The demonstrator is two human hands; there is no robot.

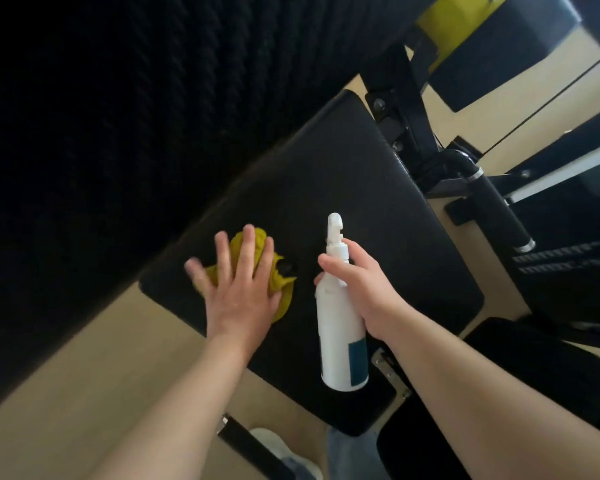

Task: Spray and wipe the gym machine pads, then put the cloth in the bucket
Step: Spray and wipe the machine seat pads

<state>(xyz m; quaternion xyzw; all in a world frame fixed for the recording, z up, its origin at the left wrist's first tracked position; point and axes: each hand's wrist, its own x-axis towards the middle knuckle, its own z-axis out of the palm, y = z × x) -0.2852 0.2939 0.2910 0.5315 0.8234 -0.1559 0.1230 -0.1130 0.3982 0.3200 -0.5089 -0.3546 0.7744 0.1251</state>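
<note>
Soft light, upper left nearly black, left hand (238, 292) motion-blurred, edges warped

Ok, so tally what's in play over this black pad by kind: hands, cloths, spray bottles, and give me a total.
Hands: 2, the left hand flat on the cloth, the right hand gripping the bottle
Cloths: 1, the yellow cloth on the pad
Spray bottles: 1, the white spray bottle
Total: 4
</note>
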